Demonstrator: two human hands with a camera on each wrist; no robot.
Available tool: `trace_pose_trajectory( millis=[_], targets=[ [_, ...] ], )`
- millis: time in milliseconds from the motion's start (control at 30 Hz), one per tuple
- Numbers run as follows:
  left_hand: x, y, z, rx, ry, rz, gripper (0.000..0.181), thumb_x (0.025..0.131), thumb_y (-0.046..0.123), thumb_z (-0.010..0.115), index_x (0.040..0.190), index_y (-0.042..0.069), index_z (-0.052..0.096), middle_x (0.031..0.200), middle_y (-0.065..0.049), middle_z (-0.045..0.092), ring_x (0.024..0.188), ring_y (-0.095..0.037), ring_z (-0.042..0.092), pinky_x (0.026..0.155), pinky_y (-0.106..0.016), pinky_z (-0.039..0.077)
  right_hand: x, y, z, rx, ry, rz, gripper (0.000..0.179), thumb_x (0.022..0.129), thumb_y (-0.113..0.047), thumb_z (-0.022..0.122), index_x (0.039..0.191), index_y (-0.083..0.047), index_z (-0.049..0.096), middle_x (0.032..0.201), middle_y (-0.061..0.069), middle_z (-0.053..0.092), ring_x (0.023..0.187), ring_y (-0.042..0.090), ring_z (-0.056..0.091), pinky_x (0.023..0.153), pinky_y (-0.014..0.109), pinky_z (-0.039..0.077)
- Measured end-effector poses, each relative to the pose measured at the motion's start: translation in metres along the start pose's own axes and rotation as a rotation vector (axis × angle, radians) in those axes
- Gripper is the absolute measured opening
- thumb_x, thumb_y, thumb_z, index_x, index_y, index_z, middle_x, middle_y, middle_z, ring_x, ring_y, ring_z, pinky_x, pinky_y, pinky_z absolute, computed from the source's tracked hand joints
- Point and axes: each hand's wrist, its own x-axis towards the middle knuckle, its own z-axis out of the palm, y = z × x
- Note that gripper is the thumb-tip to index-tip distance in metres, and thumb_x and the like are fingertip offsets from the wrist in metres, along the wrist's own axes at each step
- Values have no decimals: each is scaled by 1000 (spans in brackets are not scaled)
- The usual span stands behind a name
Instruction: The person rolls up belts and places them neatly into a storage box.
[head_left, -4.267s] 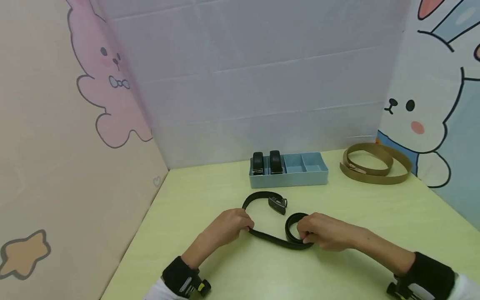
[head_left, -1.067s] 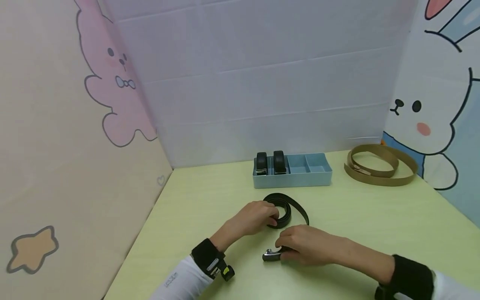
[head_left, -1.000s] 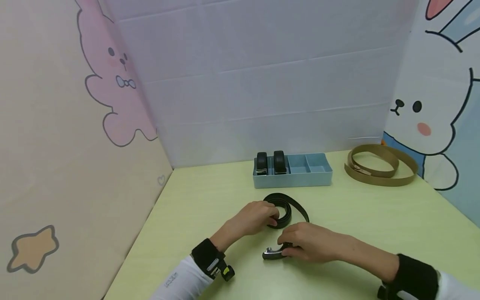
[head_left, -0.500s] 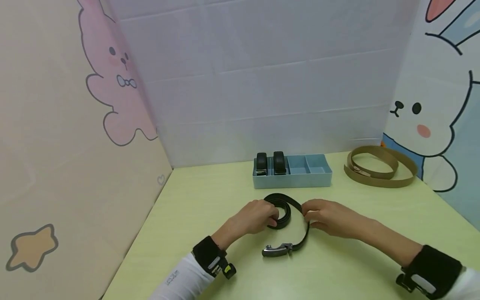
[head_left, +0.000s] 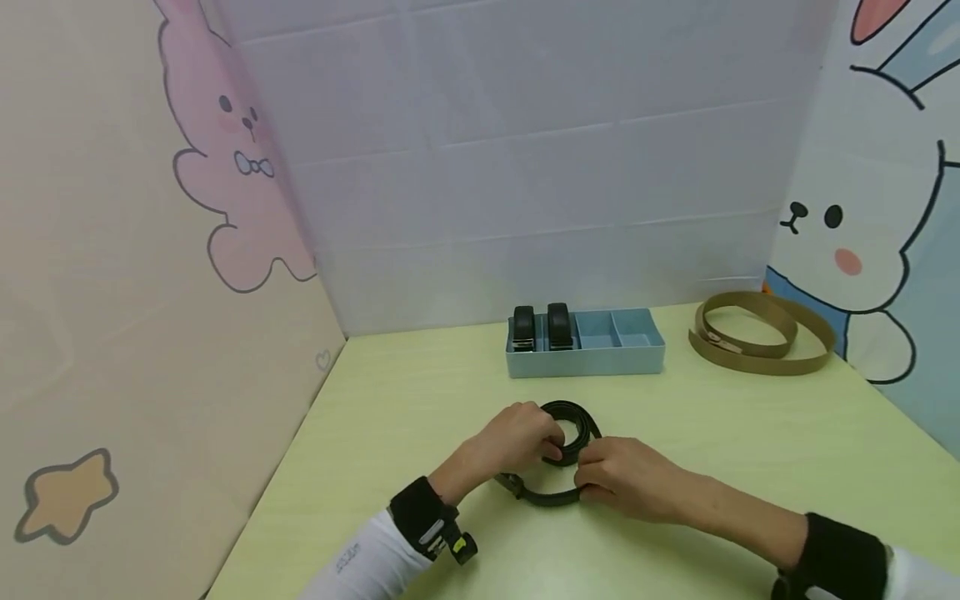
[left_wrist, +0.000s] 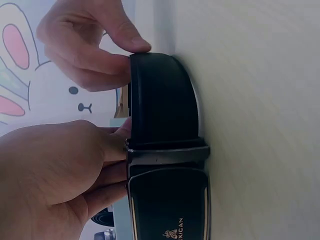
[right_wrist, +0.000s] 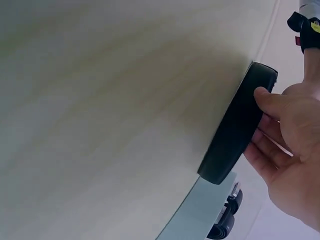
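Note:
A black belt (head_left: 591,429) stands on edge on the table, its far part wound into a coil and its near part curving toward the front left. My left hand (head_left: 517,437) grips the coil's left side, fingers reaching into its middle. With my right hand (head_left: 630,479) I pinch the loose strap, thumb on the outer face and fingers behind, as the strap (right_wrist: 235,125) shows in the right wrist view. The metal buckle (left_wrist: 167,200) fills the lower part of the left wrist view; in the head view it lies partly hidden below my left hand.
Behind the belt stands a light blue divided tray (head_left: 585,364). Its two left compartments hold rolled black belts, one rolled belt (head_left: 523,325) beside another rolled belt (head_left: 559,323). A loosely looped tan belt (head_left: 757,364) lies at the back right near the wall.
The buckle end has swung from the front to the left, below my left hand. My right hand has come down and left along the strap; coil and left hand have shifted slightly right.

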Motion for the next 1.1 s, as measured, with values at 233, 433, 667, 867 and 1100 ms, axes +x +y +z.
trace_pose_trajectory(
  millis=[233,433,667,867,1100],
  targets=[
    [-4,5,1,4,29,56,12,106,24,81,97,21,88,86,9,81,65,4,52,64,-9,36,4,11,-16,73,23,155,17,92,-6,93,102,-16,84,106,-4,77,93,11,71,78,24,60],
    [-3,9,4,27,34,100,15,107,26,80,95,23,88,83,13,80,66,4,50,66,-8,35,3,24,-16,38,-63,175,17,93,-11,94,106,-11,85,112,1,78,102,18,74,86,32,65],
    [-3,12,5,11,31,88,13,108,26,79,98,23,88,87,14,80,67,4,53,67,-7,37,7,28,-11,60,-89,118,13,93,-8,92,103,-15,87,103,-1,76,93,11,69,81,27,62],
    [-9,14,9,-34,77,77,16,108,22,80,122,19,87,114,7,86,101,-2,78,88,-8,54,11,29,-10,52,-145,125,12,97,-5,88,104,-15,87,97,-3,73,87,7,66,77,24,59],
    [-21,25,6,-73,97,145,23,108,30,80,127,17,84,123,4,83,111,-7,77,96,-10,55,10,27,-17,37,-213,197,15,99,-4,84,96,-18,82,90,-6,67,79,3,57,71,23,54]
  ],
)
